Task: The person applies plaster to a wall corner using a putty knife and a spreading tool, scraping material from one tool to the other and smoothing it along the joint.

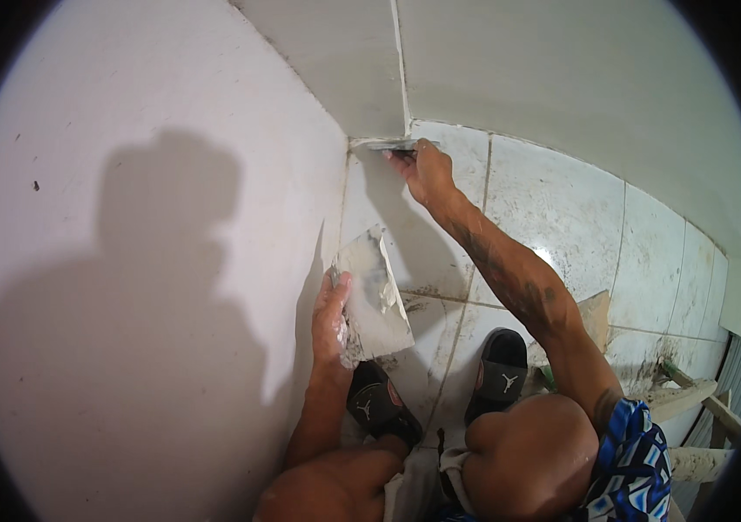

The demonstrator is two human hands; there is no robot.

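My left hand (330, 315) is closed around the edge of a flat rectangular plastering board (368, 291), with a dab of pale paste near its right edge and more smeared on my palm. Reaching far forward, my right hand (427, 171) grips a thin metal putty knife (392, 145). Its blade lies low against the foot of the far wall, close to the corner with the left wall. The knife's handle is mostly hidden by my fingers. A pale seam (402, 70) runs up the far wall above the blade.
A plain white wall (153, 365) rises at my left and carries my shadow. Smudged white floor tiles (553, 209) lie ahead and to the right. My feet are in black slides (501, 374). At the lower right stand rough wooden pieces (679, 400) beside a corrugated sheet (736, 374).
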